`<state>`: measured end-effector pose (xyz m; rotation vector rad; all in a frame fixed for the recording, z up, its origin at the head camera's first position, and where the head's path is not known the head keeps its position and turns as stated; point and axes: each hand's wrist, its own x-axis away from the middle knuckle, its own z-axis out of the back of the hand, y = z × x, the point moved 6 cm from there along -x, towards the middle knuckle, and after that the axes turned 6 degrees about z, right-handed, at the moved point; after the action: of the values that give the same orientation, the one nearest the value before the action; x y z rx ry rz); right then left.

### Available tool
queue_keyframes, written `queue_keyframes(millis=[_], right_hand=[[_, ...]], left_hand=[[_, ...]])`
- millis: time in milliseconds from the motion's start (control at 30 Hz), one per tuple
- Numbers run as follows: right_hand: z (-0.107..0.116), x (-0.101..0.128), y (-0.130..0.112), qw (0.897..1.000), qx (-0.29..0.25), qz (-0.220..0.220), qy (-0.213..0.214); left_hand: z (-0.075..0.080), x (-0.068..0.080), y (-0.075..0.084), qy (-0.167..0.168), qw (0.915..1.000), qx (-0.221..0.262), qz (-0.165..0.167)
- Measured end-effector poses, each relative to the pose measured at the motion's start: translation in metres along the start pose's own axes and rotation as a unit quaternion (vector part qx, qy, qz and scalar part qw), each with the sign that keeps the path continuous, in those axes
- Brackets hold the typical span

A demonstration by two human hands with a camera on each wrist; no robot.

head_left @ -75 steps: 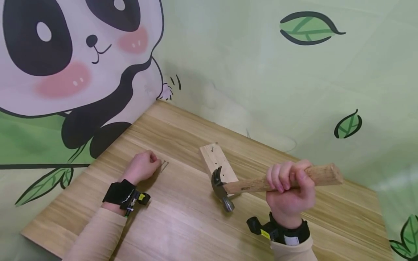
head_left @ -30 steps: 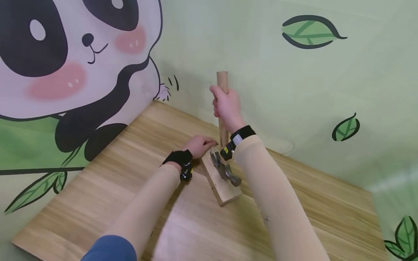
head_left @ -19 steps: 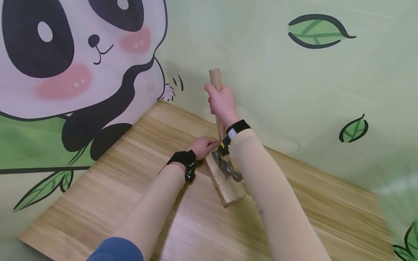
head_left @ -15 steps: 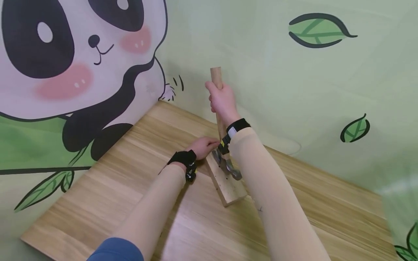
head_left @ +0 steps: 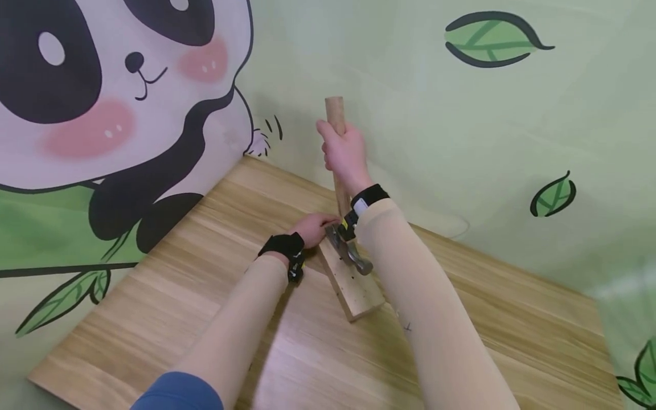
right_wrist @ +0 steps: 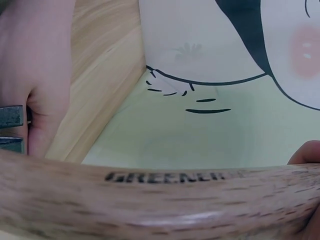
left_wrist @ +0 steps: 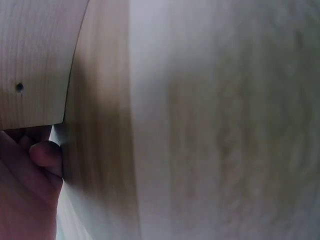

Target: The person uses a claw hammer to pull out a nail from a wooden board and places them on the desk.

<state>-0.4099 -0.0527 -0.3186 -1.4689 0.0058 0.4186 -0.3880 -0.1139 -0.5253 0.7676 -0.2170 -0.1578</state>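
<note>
Upright in my right hand (head_left: pixel 348 154) is a claw hammer (head_left: pixel 335 111), gripped around the upper part of its wooden handle. The metal head rests low over the far half of a pale wooden block (head_left: pixel 356 296), claw toward the block's far end. My left hand (head_left: pixel 310 229) holds that far end with curled fingers. In the left wrist view the fingers sit right at the end face of the block (left_wrist: pixel 35 50), which has a small dark hole. The right wrist view shows the hammer handle (right_wrist: pixel 165 205) up close and the claw (right_wrist: pixel 10 117) beside my left hand (right_wrist: pixel 40 75). The nail area is hidden.
The block lies on a wood-grain table (head_left: pixel 195 307) pushed into a corner. A green wall (head_left: pixel 435 142) with leaf drawings stands behind, and a panda mural (head_left: pixel 154 131) covers the left side. Both wrists wear black camera straps.
My left hand has moved from beside the loose nails to the block's far end. My right hand has swung the hammer from sideways to upright over the block; lately the head has shifted slightly.
</note>
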Motion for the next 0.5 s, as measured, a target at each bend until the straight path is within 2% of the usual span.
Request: queue_keyframes(millis=[200, 500], right_hand=[[-0.001, 0.005, -0.003, 1.000, -0.004, 0.016, -0.009], [0.005, 0.017, -0.006, 0.999, -0.013, 0.050, -0.005]], left_hand=[[0.004, 0.003, 0.004, 0.000, 0.9999, -0.010, 0.003], [0.000, 0.000, 0.001, -0.004, 0.9996, -0.027, 0.002]])
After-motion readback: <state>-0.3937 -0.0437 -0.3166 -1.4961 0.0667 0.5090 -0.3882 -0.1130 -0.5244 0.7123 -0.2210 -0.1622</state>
